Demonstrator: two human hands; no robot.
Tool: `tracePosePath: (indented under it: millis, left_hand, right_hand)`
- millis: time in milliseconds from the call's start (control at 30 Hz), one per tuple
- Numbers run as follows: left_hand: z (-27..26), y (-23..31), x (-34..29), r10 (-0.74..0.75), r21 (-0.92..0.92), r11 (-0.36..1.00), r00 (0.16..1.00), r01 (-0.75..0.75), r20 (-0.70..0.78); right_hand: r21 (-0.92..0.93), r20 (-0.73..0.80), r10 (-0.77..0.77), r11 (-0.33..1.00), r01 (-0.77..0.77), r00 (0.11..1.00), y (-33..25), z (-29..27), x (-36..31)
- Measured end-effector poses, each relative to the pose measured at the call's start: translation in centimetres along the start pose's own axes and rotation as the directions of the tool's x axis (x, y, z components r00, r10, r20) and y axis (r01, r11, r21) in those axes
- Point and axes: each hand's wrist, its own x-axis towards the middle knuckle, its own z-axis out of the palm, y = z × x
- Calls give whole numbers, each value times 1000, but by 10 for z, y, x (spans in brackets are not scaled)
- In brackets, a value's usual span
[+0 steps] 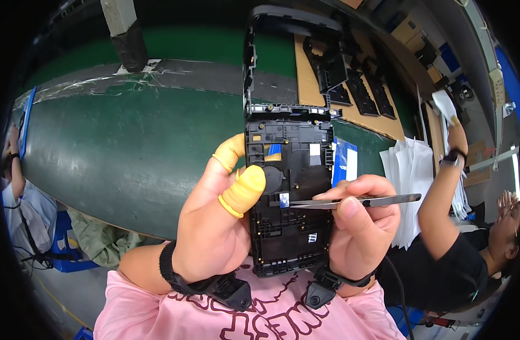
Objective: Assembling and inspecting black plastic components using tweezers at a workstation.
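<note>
My left hand (212, 232), with yellow finger cots (244, 190) on two fingers, grips the left side of a long black plastic housing (302, 226). The housing stands upright before me, its ribbed panel below and an open frame above. At its right edge my right hand (362, 232) pinches metal tweezers (379, 200). The tips meet, or come very near, a small white-and-blue sticker (284, 200) on the panel; whether they grip it is too small to tell. Another pale sticker (312, 238) sits lower down, and a blue-and-tan patch (273, 153) shows higher up.
Several black plastic parts (362, 93) lie on a cardboard sheet (379, 124) at the far right of the green table (130, 136). Nearer stand white sheets (408, 181) and a blue-and-white packet (345, 161). A co-worker (447, 249) with a raised arm is close on my right; another person's arm (15, 164) shows far left.
</note>
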Motion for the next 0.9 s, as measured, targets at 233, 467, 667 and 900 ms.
tracePosePath:
  millis: [233, 467, 667, 900]
  left_hand:
    - [-17, 0, 5, 17, 228, 974, 994, 8, -107]
    - [-54, 29, 27, 23, 370, 928, 982, 48, -187]
    - [-80, 83, 147, 12, 457, 889, 998, 19, -64]
    - [-134, 96, 253, 633, 996, -19, 772, 89, -57]
  right_hand:
    - [46, -94, 77, 996, -73, 993, 5, -1, 2]
    - [-70, -240, -25, 998, 9, 971, 3, -19, 4]
    - [-65, -222, -70, 996, 57, 973, 1, -29, 6]
    - [-94, -241, -71, 994, 49, 968, -9, -30, -3]
